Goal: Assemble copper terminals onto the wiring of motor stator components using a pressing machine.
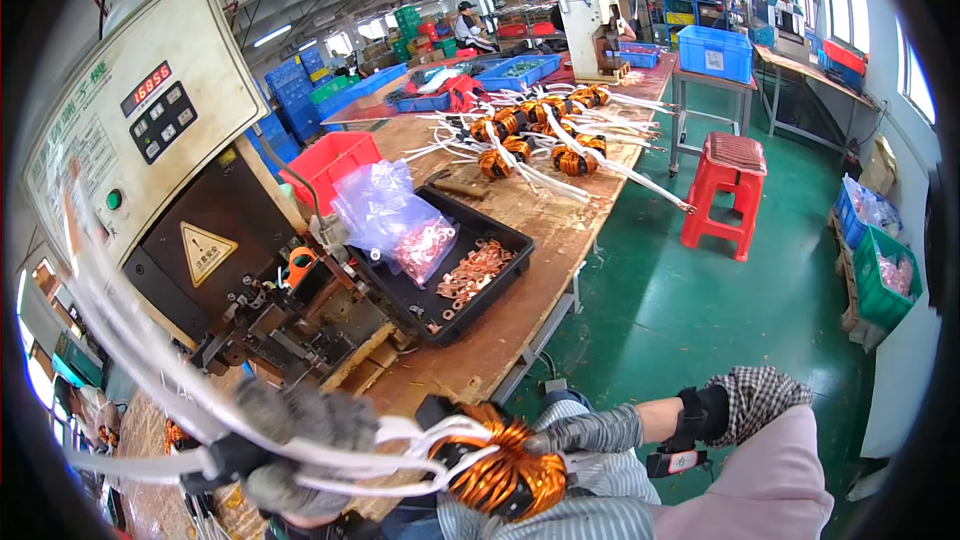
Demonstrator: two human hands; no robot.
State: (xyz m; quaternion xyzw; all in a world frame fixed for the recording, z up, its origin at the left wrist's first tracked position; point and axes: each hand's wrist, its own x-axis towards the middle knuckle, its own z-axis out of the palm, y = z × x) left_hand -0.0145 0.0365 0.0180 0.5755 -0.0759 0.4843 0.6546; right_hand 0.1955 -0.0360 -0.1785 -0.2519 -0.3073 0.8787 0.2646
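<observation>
My right hand (pixel 590 432), in a grey striped glove, is closed on a copper-wound toroid coil (pixel 505 470) low in the middle, over my lap. White sleeved leads (pixel 400 450) run from the coil to the left. My left hand (pixel 300 430), gloved in grey and blurred by motion, is closed around these leads. Their far ends sweep up past the left edge as white streaks. Just beyond my left hand is the dark tooling of a crimping machine (pixel 290 315), with a red digit display and a yellow warning triangle on its housing.
Beside the machine, a black tray (pixel 465 315) holds copper terminals and a plastic bag (pixel 395 210) of them. Behind are a red crate (pixel 325 165) and a hammer (pixel 455 186). Several coils (pixel 575 155) lie further along the bench. A red stool (pixel 725 190) stands to the right.
</observation>
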